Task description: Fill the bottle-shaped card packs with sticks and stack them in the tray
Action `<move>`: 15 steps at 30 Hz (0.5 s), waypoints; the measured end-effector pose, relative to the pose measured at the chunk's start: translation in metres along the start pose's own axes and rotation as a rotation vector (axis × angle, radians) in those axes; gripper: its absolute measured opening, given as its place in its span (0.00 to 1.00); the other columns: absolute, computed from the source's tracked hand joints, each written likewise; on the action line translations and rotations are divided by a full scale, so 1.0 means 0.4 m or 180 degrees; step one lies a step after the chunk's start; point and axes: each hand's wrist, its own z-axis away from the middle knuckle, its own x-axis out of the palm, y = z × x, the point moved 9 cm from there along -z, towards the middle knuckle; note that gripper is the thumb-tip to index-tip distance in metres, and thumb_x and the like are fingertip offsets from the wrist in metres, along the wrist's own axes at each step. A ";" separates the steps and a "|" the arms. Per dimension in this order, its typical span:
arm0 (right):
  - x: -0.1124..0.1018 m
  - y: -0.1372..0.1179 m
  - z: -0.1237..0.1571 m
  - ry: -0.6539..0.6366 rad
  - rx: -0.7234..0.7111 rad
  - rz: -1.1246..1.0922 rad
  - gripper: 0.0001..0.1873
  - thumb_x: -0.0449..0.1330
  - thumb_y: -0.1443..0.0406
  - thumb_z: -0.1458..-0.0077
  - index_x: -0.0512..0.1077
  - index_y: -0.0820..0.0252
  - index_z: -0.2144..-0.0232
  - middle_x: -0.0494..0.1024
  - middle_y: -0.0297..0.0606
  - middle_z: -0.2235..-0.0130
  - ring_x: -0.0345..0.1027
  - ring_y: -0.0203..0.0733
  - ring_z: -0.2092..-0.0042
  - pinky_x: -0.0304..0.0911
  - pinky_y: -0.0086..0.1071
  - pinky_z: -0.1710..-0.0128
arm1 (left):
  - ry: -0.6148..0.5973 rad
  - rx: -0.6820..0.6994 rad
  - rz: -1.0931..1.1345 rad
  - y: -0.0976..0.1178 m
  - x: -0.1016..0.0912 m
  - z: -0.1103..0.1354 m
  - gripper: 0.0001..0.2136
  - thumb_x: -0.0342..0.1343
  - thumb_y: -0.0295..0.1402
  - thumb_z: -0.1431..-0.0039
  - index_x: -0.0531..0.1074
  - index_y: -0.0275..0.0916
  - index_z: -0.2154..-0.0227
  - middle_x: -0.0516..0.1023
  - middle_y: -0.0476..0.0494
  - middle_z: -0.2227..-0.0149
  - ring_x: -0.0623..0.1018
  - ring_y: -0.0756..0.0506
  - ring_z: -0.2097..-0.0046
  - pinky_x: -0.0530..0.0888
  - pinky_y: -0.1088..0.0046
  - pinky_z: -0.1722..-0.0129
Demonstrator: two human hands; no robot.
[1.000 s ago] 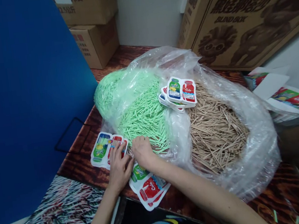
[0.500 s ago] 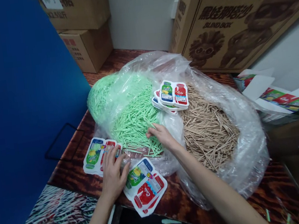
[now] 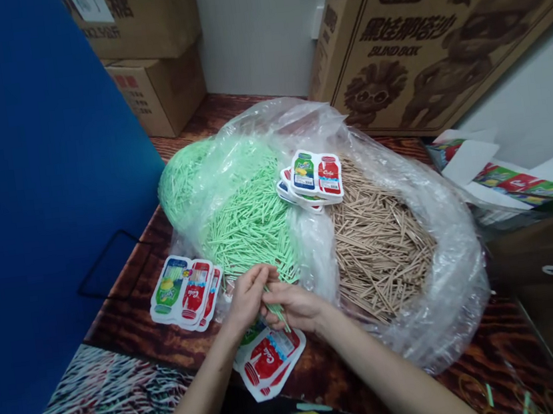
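My left hand (image 3: pixel 247 298) and my right hand (image 3: pixel 296 304) meet over the near edge of the green stick pile (image 3: pixel 249 227). A few thin green sticks (image 3: pixel 278 317) are pinched in my right hand, their ends pointing down toward me. The left fingers are closed at the upper end of these sticks; its fingertips are partly hidden. Beneath the hands lies a Sprite-and-Cola printed package (image 3: pixel 270 365), partly covered by them. Left of the hands is a stack of similar packages (image 3: pixel 170 292), with sticks visible in the top one's green half.
Brown sticks (image 3: pixel 381 241) fill a clear plastic bag (image 3: pixel 459 278) on the right. More printed packages (image 3: pixel 317 176) rest between the two piles. Large cartons (image 3: pixel 392 85) stand behind, a blue panel (image 3: pixel 48 195) at left, and an opened printed box (image 3: pixel 510 185) at right.
My left hand has left the package stack and moved right to meet my right hand. The right hand has come toward me from the green pile with sticks in it.
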 end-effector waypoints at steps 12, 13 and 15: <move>-0.155 -0.167 0.013 0.2936 -0.0433 0.4559 0.08 0.53 0.62 0.40 0.65 0.60 0.61 0.76 0.43 0.66 0.71 0.46 0.63 0.57 0.32 0.67 | 0.0483 0.1143 -0.3360 0.021 -0.063 0.175 0.09 0.53 0.36 0.41 0.70 0.39 0.60 0.73 0.40 0.60 0.71 0.40 0.58 0.68 0.61 0.59; -0.159 -0.164 0.006 0.2904 -0.0491 0.4327 0.07 0.54 0.63 0.42 0.65 0.60 0.62 0.76 0.44 0.66 0.70 0.47 0.62 0.57 0.33 0.66 | 0.0458 0.1091 -0.3540 0.012 -0.054 0.184 0.12 0.55 0.37 0.43 0.69 0.39 0.57 0.72 0.40 0.58 0.70 0.39 0.57 0.68 0.60 0.58; -0.172 -0.163 0.000 0.2803 -0.0719 0.3739 0.04 0.56 0.65 0.46 0.65 0.59 0.67 0.75 0.41 0.68 0.69 0.47 0.61 0.57 0.33 0.65 | 0.0411 0.0918 -0.3763 -0.007 -0.043 0.195 0.17 0.58 0.37 0.46 0.67 0.38 0.55 0.71 0.39 0.58 0.70 0.38 0.57 0.68 0.60 0.58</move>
